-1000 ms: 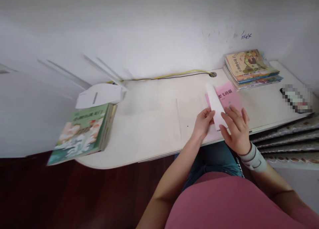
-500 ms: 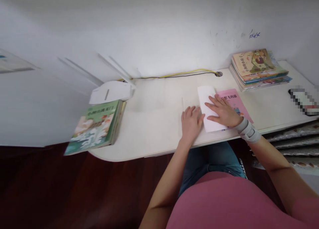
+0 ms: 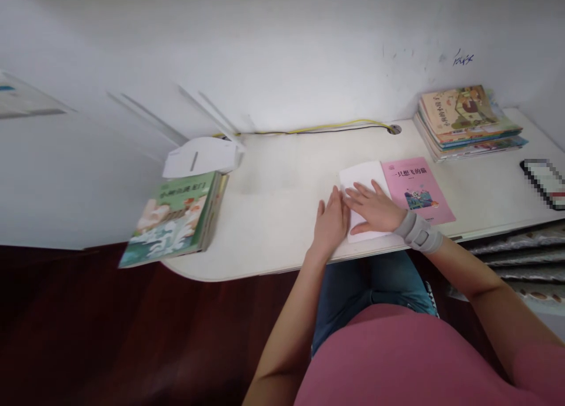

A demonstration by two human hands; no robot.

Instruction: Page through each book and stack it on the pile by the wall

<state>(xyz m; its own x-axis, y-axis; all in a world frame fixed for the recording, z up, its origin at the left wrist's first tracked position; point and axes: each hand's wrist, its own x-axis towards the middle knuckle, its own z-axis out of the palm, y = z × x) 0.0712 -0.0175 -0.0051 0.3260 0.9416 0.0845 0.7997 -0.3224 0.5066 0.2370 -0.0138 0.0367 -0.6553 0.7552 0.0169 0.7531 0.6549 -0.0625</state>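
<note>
A pink-covered book (image 3: pixel 408 182) with a title and a small picture on its front lies on the desk. A white sheet (image 3: pixel 364 170) spreads out along the book's left side; whether it is part of the book, I cannot tell. My right hand (image 3: pixel 375 209), fingers spread, rests flat on this sheet, and a grey band circles that wrist. At the sheet's left edge lies my left hand (image 3: pixel 331 223), fingers stretched out and close to the right fingertips. Neither hand grips anything that shows.
Several picture books (image 3: pixel 461 117) are stacked at the back right of the white desk (image 3: pixel 269 229). A green-covered book (image 3: pixel 172 218) tops another pile at the left, beside a white router (image 3: pixel 200 159). A phone (image 3: pixel 545 182) lies far right. Cables (image 3: pixel 309 129) run along the wall.
The white sheet, raised over part of the pink cover before, now lies flatter to the left, uncovering the book's front. My right hand has moved left with it. My left hand has shifted slightly.
</note>
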